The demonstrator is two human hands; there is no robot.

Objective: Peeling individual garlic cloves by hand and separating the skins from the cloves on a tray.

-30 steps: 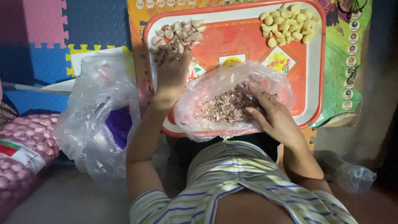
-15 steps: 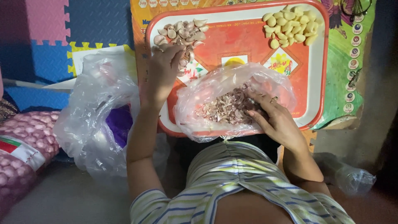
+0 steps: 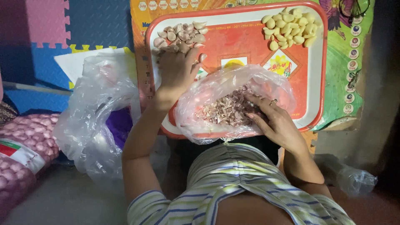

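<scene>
A crumpled clear plastic bag (image 3: 98, 121) lies left of the tray. A pink mesh sack (image 3: 23, 146) rests at far left. Foam puzzle mats (image 3: 66, 29) cover the floor. A clear plastic bottle (image 3: 350, 177) lies at lower right.

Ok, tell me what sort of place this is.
Probably a home floor used for kitchen prep: foam puzzle mats cover the ground, and a red tray holds peeled garlic cloves beside a mesh sack of garlic.

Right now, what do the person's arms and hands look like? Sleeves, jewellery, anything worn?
Both forearms are bare, with no gloves or watch in view. The left hand shows nothing worn. The right hand has a small ring on one finger. Short sleeves of a striped top, with pale, blue and yellow-green bands, end near the elbows. No cables or markings.
</scene>
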